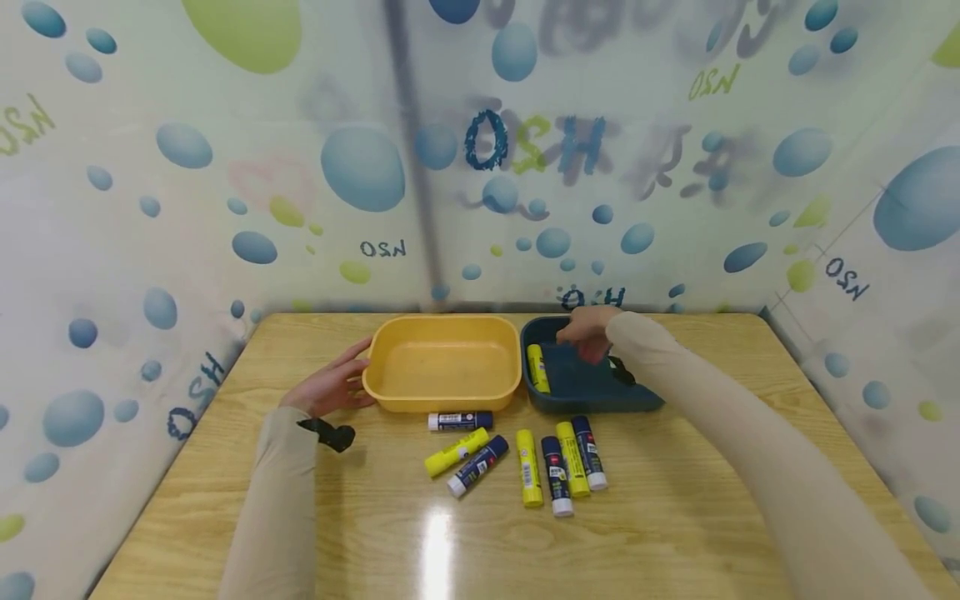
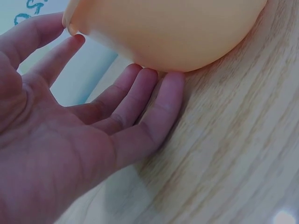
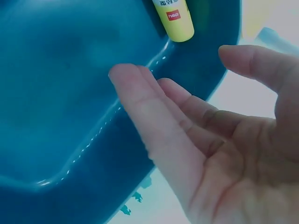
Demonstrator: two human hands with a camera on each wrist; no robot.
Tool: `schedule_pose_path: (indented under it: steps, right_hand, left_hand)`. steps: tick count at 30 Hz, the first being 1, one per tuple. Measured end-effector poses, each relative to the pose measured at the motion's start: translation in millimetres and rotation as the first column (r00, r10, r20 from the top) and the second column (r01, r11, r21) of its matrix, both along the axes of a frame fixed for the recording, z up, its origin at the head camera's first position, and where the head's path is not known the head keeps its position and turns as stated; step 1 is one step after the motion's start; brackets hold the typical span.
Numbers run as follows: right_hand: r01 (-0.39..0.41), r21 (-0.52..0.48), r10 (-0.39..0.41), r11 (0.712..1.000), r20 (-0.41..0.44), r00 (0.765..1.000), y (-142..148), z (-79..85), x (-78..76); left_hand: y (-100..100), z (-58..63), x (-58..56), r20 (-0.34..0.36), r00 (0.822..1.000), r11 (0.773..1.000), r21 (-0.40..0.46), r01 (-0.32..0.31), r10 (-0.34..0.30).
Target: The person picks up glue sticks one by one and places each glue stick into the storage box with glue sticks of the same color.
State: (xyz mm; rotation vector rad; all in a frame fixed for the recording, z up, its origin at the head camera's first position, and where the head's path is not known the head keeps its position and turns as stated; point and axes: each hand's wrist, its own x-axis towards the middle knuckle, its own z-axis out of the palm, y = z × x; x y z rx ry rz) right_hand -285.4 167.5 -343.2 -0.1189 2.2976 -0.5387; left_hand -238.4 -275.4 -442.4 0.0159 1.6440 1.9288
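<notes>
Glue sticks [image 1: 528,471]: one yellow stick [image 1: 537,369] lies inside the blue tray [image 1: 585,404] at right, seven apparently left to place on the nearer tabletop [image 1: 660,525]; left hand [image 1: 333,387], fingers relaxed, touches the orange tray [image 1: 446,405], right hand [image 1: 588,329], unclenched, holds nothing

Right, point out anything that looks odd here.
Nothing appears spilled or damaged. The loose glue sticks lie at mixed angles on the table, outside both bins, so they look untidy. On the wall covering, the lettering seems flipped, its large H to the right of the O.
</notes>
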Motion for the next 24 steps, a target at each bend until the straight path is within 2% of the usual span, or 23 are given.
schedule_pose_path:
  steps: [8, 14, 24]
  right_hand:
    - [0.004, 0.052, 0.000, 0.999, -0.077, 0.997, 20.5, 7.1, 9.2]
    - [0.001, 0.011, 0.000, 1.000, -0.104, 0.995, 29.8, 21.8, 24.0]
    - [-0.071, 0.002, 0.070, 0.997, -0.176, 0.982, 39.0, 33.0, 51.0]
  left_hand:
    - [0.1, 2.2, -1.5, 0.010, 1.000, 1.000, 0.002, -0.002, 0.002]
    - [0.8, 1.0, -1.7, 0.019, 1.000, 1.000, 0.008, -0.011, 0.011]
    - [2.7, 2.8, 0.6, 0.034, 0.999, 1.000, -0.005, -0.021, 0.021]
